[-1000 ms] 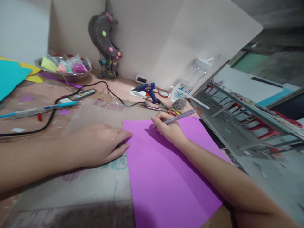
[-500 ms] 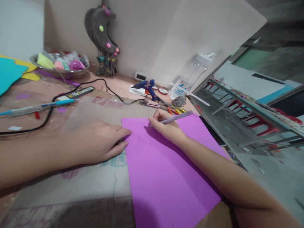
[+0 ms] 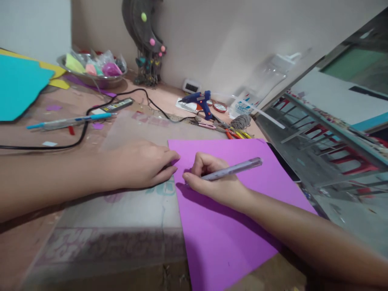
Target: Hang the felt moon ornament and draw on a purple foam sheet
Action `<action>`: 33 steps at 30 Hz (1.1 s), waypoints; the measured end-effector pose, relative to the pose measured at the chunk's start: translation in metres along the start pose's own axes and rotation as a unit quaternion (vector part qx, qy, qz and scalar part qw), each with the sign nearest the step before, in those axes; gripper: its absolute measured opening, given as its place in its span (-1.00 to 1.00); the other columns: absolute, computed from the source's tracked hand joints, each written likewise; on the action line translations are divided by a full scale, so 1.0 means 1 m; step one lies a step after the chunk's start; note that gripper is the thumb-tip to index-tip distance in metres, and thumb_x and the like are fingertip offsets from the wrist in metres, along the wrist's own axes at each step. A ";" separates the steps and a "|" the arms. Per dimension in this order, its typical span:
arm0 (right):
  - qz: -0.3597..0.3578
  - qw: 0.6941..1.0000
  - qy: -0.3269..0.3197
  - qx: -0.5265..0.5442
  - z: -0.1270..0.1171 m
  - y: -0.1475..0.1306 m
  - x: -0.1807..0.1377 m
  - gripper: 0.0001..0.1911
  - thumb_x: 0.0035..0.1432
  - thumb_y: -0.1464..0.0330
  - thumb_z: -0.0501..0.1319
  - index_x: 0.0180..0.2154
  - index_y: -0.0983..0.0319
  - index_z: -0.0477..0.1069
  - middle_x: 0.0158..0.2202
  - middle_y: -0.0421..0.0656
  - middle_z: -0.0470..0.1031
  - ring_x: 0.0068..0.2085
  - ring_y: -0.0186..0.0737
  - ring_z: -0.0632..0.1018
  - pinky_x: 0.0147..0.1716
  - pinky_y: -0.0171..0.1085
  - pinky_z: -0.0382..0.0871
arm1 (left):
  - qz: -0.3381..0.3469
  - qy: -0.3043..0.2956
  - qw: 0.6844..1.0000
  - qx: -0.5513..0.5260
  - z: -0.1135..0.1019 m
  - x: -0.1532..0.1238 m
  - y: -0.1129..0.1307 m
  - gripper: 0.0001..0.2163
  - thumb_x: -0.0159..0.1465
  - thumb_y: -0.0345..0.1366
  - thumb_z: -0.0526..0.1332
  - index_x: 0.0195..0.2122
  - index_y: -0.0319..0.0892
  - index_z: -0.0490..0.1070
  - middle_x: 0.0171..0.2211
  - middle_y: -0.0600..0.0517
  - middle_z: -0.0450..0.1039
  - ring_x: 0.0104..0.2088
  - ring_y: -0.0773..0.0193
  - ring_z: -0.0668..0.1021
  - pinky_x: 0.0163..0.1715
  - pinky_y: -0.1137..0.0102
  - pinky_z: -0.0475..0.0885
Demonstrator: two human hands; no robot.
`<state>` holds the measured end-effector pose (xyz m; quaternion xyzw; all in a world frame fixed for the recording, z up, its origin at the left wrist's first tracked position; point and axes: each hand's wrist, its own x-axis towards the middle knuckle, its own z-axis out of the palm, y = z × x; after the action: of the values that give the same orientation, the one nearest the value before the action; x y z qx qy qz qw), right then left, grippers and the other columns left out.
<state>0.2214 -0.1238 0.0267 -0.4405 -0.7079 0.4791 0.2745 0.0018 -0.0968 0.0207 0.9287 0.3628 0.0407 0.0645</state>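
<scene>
A: Right hand [image 3: 216, 178] first. What reaches you out there?
B: On my feed it has a pen [image 3: 233, 169] pinched between thumb and fingers, blunt end up to the right. It sits over the upper left of the purple sheet [image 3: 218, 238]. Writing end behind the thumb; I cannot tell whether it meets the surface.

A: Left hand [image 3: 148, 163]?
B: Palm down, at the sheet's left edge. Thumb and forefinger narrowly parted, nothing seen between them. Palm side and remaining fingers hidden from me.

A: The sheet itself?
B: Flat, partly over a cloudy plastic cover [image 3: 133, 210]. Near end runs off below my view; the right forearm [image 3: 291, 226] hides part of its right side. One dark mark [image 3: 228, 264] low down, too small to read. A black slab [image 3: 283, 161] shows along the right edge; whether it goes underneath, I can't say.

A: Beyond that?
B: Glue gun [image 3: 198, 101] past the far edge. Pliers [image 3: 238, 134] nearer, far ends lost among tools and grey string [image 3: 241, 121]. Moon ornament [image 3: 138, 32] cut off above. Bowl [image 3: 91, 83] at left, bagged contents hard to identify. Blue sheet [image 3: 21, 91] cropped by the left border.
</scene>
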 end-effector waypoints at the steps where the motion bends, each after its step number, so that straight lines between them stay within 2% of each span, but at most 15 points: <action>1: -0.007 1.000 0.005 -0.008 0.003 0.003 0.002 -0.63 0.13 0.26 0.32 -0.51 0.16 0.14 -0.63 -0.35 0.24 -0.59 -0.45 0.23 -0.61 -0.40 0.06 | 0.001 -0.002 1.000 0.000 0.000 0.000 0.000 -0.72 0.44 -0.17 0.04 -0.04 -0.12 0.50 -0.21 -0.07 0.65 -0.30 0.09 0.65 -0.34 0.31 0.42; 6: -0.040 0.998 0.004 -0.044 0.009 0.004 0.008 -0.64 0.12 0.29 0.29 -0.53 0.15 0.12 -0.64 -0.35 0.23 -0.61 -0.47 0.21 -0.62 -0.39 0.01 | -0.005 -0.011 1.000 0.011 -0.002 0.000 0.000 -0.73 0.42 -0.17 0.06 -0.06 -0.14 0.49 -0.24 -0.08 0.63 -0.33 0.08 0.65 -0.37 0.30 0.39; 18: -0.029 0.998 0.005 -0.060 0.009 0.003 0.007 -0.65 0.12 0.26 0.28 -0.53 0.15 0.13 -0.64 -0.34 0.23 -0.60 -0.45 0.22 -0.62 -0.39 0.01 | -0.002 -0.005 1.000 0.018 -0.002 0.001 0.000 -0.72 0.43 -0.16 0.05 -0.05 -0.14 0.49 -0.25 -0.08 0.63 -0.32 0.07 0.65 -0.40 0.31 0.37; 22: -0.034 0.999 -0.010 -0.036 0.010 0.003 0.007 -0.63 0.13 0.28 0.31 -0.53 0.16 0.13 -0.65 -0.36 0.23 -0.61 -0.47 0.22 -0.61 -0.39 0.04 | -0.001 -0.008 1.000 0.019 -0.003 0.000 0.000 -0.73 0.42 -0.17 0.06 -0.06 -0.14 0.49 -0.26 -0.07 0.63 -0.33 0.11 0.65 -0.41 0.33 0.37; 26: -0.007 1.000 -0.003 0.016 0.009 0.002 0.005 -0.59 0.13 0.21 0.36 -0.50 0.15 0.14 -0.64 -0.36 0.27 -0.61 -0.44 0.27 -0.60 -0.38 0.10 | 0.001 0.000 1.000 0.024 -0.002 0.000 0.000 -0.71 0.42 -0.16 0.04 -0.06 -0.15 0.50 -0.28 -0.08 0.63 -0.34 0.12 0.65 -0.41 0.33 0.39; 33: -0.018 1.000 0.004 0.000 0.009 0.003 0.005 -0.62 0.11 0.24 0.33 -0.51 0.15 0.14 -0.63 -0.35 0.25 -0.61 -0.44 0.25 -0.61 -0.38 0.07 | -0.002 -0.014 1.000 0.025 -0.001 0.001 -0.001 -0.71 0.42 -0.15 0.04 -0.04 -0.13 0.49 -0.23 -0.09 0.64 -0.31 0.05 0.67 -0.39 0.29 0.40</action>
<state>0.2127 -0.1233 0.0201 -0.4297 -0.7144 0.4728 0.2855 0.0015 -0.0954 0.0217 0.9298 0.3647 0.0190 0.0463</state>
